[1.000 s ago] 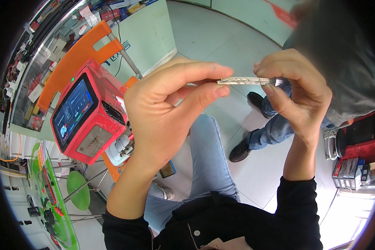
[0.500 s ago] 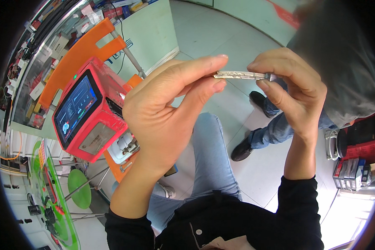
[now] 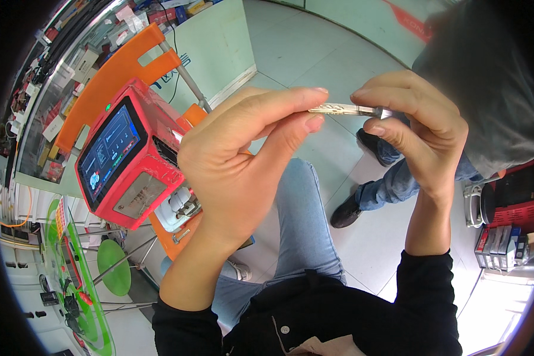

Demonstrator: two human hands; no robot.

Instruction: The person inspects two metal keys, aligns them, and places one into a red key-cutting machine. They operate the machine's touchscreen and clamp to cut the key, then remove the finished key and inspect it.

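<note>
A silver-coloured key (image 3: 344, 110) with a grooved blade is held level between my two hands, in front of my chest. My right hand (image 3: 424, 121) grips its head end between thumb and bent fingers. Around the tip at the other end, the thumb and forefinger of my left hand (image 3: 237, 142) curl from below and above. Whether a second key lies flat against the first, I cannot tell. My fingers partly hide both ends.
A red machine with a lit screen (image 3: 114, 151) sits on an orange chair (image 3: 95, 89) at left. Behind it is a glass counter full of small goods. A person in jeans (image 3: 391, 184) stands close at right, near a stack of boxes (image 3: 499, 246).
The key has turned a little about its length, so its patterned face and more of its head end show. Both hands have shifted slightly to the right.
</note>
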